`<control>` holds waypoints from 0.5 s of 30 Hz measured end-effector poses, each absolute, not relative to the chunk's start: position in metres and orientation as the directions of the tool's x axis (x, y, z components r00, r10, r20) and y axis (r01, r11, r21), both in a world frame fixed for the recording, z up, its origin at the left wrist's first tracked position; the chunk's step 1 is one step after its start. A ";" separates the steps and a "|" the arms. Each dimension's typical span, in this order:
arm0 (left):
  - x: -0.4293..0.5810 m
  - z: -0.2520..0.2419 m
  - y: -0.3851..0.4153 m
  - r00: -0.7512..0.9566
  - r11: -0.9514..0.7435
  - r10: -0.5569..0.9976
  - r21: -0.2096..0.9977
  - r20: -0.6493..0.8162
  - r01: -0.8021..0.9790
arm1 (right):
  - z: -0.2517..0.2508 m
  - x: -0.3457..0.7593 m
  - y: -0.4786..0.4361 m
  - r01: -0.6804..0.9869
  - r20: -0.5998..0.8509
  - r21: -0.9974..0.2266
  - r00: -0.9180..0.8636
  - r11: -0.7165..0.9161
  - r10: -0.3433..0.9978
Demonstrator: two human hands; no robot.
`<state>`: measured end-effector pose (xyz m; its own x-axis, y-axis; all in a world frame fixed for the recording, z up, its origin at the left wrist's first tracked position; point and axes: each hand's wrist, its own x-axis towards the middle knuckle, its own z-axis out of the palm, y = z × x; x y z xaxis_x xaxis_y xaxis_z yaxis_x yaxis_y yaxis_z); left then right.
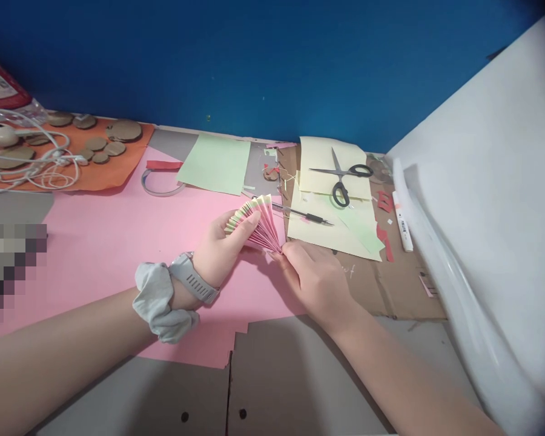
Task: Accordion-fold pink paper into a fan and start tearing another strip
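Observation:
A pleated paper fan (264, 225), pink with a yellow-green edge, is held between both hands above a large pink sheet (118, 242). My left hand (227, 242) grips its wide, spread side, thumb lying over the folds. With thumb and fingers, my right hand (315, 275) pinches the narrow end where the pleats meet. A black pen (306, 214) lies just beyond my right hand, partly on pale yellow paper (327, 227). The undersides of the fingers on both hands are hidden.
Black-handled scissors (340, 175) lie open on yellow paper. Green paper (215, 163) and a tape ring (163, 181) lie behind the fan. Orange paper (131, 154) at left carries cardboard discs and white earphones (2, 134). A white marker (402, 221) lies right; a blue panel (254, 66) stands behind.

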<state>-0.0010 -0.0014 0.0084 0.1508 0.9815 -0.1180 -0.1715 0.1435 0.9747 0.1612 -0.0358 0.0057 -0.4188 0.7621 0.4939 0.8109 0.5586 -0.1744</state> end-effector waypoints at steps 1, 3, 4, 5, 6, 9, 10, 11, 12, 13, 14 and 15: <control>-0.001 0.009 -0.001 0.149 0.136 0.983 0.975 -0.111 -0.174 | 0.006 0.161 -0.036 0.810 0.494 -0.170 -0.423 0.562 0.759; -0.001 0.008 -0.001 0.147 0.126 0.984 0.973 -0.098 -0.193 | 0.006 0.161 -0.037 0.805 0.500 -0.161 -0.433 0.571 0.751; -0.001 0.008 -0.001 0.152 0.131 0.983 0.970 -0.100 -0.205 | 0.006 0.161 -0.037 0.801 0.501 -0.159 -0.438 0.577 0.747; -0.001 0.007 -0.001 0.159 0.140 0.981 0.966 -0.107 -0.217 | 0.007 0.161 -0.037 0.797 0.499 -0.159 -0.445 0.583 0.744; -0.001 0.006 -0.001 0.166 0.152 0.979 0.962 -0.115 -0.227 | 0.007 0.161 -0.037 0.793 0.498 -0.159 -0.450 0.588 0.741; -0.001 0.004 -0.002 0.179 0.162 0.977 0.957 -0.120 -0.241 | 0.007 0.161 -0.036 0.778 0.502 -0.156 -0.468 0.609 0.727; -0.001 0.004 -0.002 0.178 0.151 0.978 0.958 -0.108 -0.244 | 0.007 0.162 -0.036 0.773 0.505 -0.161 -0.469 0.613 0.725; 0.000 0.003 -0.002 0.173 0.135 0.981 0.959 -0.094 -0.248 | 0.006 0.162 -0.036 0.767 0.510 -0.172 -0.468 0.618 0.722; 0.000 0.004 -0.002 0.173 0.125 0.982 0.960 -0.083 -0.251 | 0.006 0.162 -0.036 0.760 0.512 -0.188 -0.465 0.623 0.722; 0.000 0.004 -0.001 0.180 0.121 0.981 0.959 -0.075 -0.257 | 0.007 0.162 -0.036 0.753 0.512 -0.214 -0.455 0.622 0.728; 0.000 0.005 -0.001 0.189 0.124 0.979 0.956 -0.075 -0.265 | 0.007 0.162 -0.037 0.749 0.506 -0.254 -0.437 0.612 0.744; 0.000 0.006 -0.001 0.201 0.132 0.976 0.953 -0.077 -0.274 | 0.008 0.162 -0.037 0.742 0.488 -0.310 -0.412 0.594 0.769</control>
<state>-0.0003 -0.0013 0.0057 0.2013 0.9765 -0.0772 -0.2740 0.1318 0.9526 0.1625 -0.0374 0.0080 -0.4120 0.7692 0.4885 0.7419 0.5944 -0.3103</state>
